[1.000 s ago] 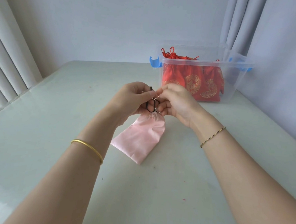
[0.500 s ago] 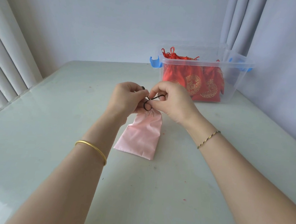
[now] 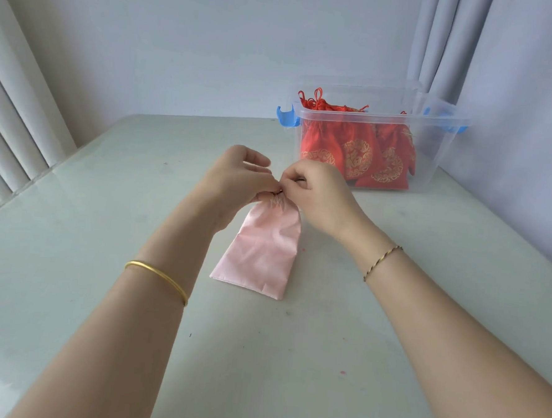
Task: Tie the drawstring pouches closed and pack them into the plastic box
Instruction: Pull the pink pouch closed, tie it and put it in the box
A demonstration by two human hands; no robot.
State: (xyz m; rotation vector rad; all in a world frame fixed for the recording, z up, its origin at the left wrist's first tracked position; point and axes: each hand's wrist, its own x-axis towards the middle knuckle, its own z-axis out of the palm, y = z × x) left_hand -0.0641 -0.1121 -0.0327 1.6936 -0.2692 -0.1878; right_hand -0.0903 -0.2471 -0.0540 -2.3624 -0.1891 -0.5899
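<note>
Pink pouch (image 3: 261,250) lies flat on the table (image 3: 107,198) at the centre of the frame. Its folded bottom edge points toward the lower middle and its gathered neck toward the upper middle. Both hands meet at that neck. The left hand (image 3: 234,177) pinches the bunched fabric between thumb and fingertips, with its other fingers lifted. The right hand (image 3: 317,192) is curled tight against it, pinching the same spot. A dark bit of cord shows between the fingertips; whether it is knotted I cannot tell.

Pale table surface runs from the pouch out to the left, where the table's rounded edge meets the vertical blinds (image 3: 11,128). The far edge stops at the wall, and more tabletop lies toward the lower frame between the forearms.

To the upper right, apart from the hands, stands the plastic box (image 3: 380,118), clear-walled, lidless, with blue latches (image 3: 286,117) at its ends. Its right end sits close to the curtain (image 3: 446,41). Inside are red pouches (image 3: 355,152) with gold round patterns, packed upright, their red cords poking above the rim.
</note>
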